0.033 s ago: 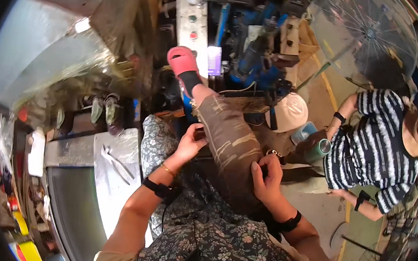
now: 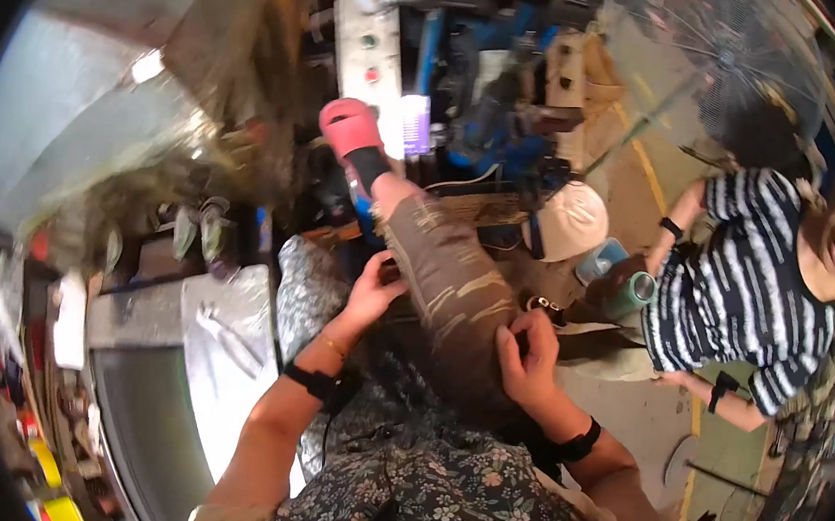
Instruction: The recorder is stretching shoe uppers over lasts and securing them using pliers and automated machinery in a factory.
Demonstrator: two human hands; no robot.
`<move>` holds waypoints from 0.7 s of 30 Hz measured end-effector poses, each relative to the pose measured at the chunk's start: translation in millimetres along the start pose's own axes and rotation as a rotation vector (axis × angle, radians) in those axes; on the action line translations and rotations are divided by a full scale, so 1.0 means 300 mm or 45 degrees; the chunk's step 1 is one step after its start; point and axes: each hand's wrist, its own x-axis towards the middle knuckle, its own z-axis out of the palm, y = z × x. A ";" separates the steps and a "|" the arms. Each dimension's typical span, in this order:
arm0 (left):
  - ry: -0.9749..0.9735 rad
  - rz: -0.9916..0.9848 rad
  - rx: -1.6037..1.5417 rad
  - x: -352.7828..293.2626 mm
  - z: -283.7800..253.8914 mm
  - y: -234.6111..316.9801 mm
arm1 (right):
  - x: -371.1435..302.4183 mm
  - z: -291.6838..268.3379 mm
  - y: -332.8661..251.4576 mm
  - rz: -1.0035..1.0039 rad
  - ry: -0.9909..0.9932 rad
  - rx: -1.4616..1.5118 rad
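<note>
A raised leg in a brown camouflage trouser leg (image 2: 451, 274) stretches across the middle, with a dark sock (image 2: 369, 163) and a pink slip-on shoe (image 2: 350, 125) on the foot. At its left edge, below the hem, my left hand (image 2: 371, 294) has its fingers curled against the cloth; the fingertips are partly hidden. My right hand (image 2: 532, 360) is closed at the right edge near the knee, thumb and forefinger pinched on the fabric. A floral apron (image 2: 446, 484) covers my lap.
A person in a striped shirt (image 2: 737, 281) stands at the right, near a green bottle (image 2: 632, 293) and a white round lid (image 2: 572, 220). Blue machinery (image 2: 492, 117) and a panel with buttons (image 2: 369, 55) lie ahead. Tongs-like metal tools (image 2: 229, 338) rest on a sheet at left.
The whole view has shifted slightly, so the leg and machinery sit a little further left. Both hands keep their places on the trouser leg.
</note>
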 end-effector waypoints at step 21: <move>0.105 0.035 -0.566 -0.001 0.001 -0.009 | 0.119 0.236 0.406 1.183 -0.332 0.984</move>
